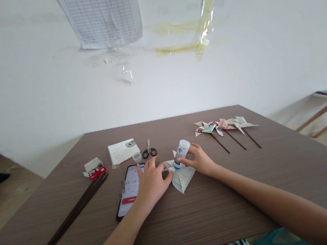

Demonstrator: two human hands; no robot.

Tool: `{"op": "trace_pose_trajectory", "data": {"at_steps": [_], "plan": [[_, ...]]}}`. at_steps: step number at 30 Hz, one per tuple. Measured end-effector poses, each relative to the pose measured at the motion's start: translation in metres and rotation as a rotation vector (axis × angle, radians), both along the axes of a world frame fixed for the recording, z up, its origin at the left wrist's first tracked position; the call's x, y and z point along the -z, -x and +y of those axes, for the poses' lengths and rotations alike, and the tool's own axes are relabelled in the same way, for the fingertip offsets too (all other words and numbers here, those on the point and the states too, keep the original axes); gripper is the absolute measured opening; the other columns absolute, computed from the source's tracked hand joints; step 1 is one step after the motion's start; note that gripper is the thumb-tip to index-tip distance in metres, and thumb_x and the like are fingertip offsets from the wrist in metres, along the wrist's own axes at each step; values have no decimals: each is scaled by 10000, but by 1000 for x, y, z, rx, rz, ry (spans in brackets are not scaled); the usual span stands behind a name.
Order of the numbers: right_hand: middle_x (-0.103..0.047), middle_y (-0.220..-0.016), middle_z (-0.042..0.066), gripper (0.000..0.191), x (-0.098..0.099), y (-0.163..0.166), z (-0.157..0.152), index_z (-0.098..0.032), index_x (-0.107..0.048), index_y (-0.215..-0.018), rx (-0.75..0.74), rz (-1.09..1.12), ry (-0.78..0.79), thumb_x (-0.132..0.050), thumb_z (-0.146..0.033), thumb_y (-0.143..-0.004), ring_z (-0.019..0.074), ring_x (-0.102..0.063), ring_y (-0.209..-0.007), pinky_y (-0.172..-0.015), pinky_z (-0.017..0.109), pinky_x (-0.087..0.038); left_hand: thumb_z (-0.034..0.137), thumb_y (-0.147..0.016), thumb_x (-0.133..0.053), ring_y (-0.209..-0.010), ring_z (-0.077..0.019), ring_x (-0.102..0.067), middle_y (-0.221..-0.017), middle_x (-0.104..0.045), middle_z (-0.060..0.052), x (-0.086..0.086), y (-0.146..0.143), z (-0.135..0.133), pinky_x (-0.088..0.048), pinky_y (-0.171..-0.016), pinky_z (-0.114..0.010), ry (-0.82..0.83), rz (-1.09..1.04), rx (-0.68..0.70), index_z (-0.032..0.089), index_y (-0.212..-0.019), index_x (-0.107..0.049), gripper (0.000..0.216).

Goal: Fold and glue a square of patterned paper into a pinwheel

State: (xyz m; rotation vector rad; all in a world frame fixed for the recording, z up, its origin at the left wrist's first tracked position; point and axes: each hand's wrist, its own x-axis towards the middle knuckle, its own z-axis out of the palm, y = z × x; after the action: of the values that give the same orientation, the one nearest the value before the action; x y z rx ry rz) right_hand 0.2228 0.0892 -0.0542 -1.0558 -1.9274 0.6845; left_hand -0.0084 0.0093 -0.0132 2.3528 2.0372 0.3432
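Note:
My right hand (202,159) grips a white glue stick (182,150) with its blue end tilted down onto a partly folded paper pinwheel (184,180). The paper has printed lines and pointed corners, and it lies on the table. With fingers spread, my left hand (154,179) rests beside it, the thumb at the paper's left edge. Beneath my left hand and forearm, a phone (128,189) showing a running timer is partly covered. The exact spot where the glue stick meets the paper is hard to make out.
Scissors (149,151), a small whitish cap (137,157) and paper sheets (122,151) lie behind the phone. Left of them are a small red-and-white box (94,168) of metal pieces and dark sticks (74,214). Three finished pinwheels (223,126) lie at the back right, near the wall.

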Motion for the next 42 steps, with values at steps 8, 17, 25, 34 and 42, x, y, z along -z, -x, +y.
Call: {"op": "trace_pose_trajectory", "data": {"at_steps": [8,17,25,34,42], "plan": [[-889,-985,106,599,-5,2,0,-227,-831,-996,-20,414,326,-877,-805,-847,327,-849,-911,-892,497,-711,411,-1079,-725,-1582,-460,-611,-1677,-677,-194,3,2,0,-348,-1351,-837,-22,8,-4,286,-1282,-886,288],[-884,-1036,121,557,-10,-2,-1,-234,-845,-994,-28,375,264,-874,-777,-878,338,-836,-922,-885,541,-724,412,-1082,-732,-1605,-453,-597,-1702,-662,-185,1,2,0,-351,-1362,-827,-17,13,-12,278,-1268,-892,280],[-863,-1001,72,212,-6,-3,-1,-288,-858,-935,57,-31,-109,-961,-473,-927,372,-792,-1113,-1357,718,-371,424,-1100,-716,-1599,-434,-606,-1703,-658,-209,-2,-1,1,-352,-1363,-819,-3,42,-8,252,-1240,-882,277],[-813,-960,57,257,-13,2,-7,-256,-805,-965,57,-288,-233,-931,-479,-990,323,-772,-1068,-1350,723,-374,428,-1093,-733,-1604,-446,-599,-1705,-658,-193,-6,-4,-1,-344,-1370,-818,8,61,-17,267,-1282,-884,291],[-838,-939,46,249,-11,2,-5,-256,-807,-974,85,-295,-233,-936,-468,-995,325,-792,-1082,-1347,703,-389,408,-1116,-686,-1625,-414,-579,-1732,-641,-159,-8,-3,0,-328,-1377,-817,48,89,-33,333,-1334,-875,298]]}}
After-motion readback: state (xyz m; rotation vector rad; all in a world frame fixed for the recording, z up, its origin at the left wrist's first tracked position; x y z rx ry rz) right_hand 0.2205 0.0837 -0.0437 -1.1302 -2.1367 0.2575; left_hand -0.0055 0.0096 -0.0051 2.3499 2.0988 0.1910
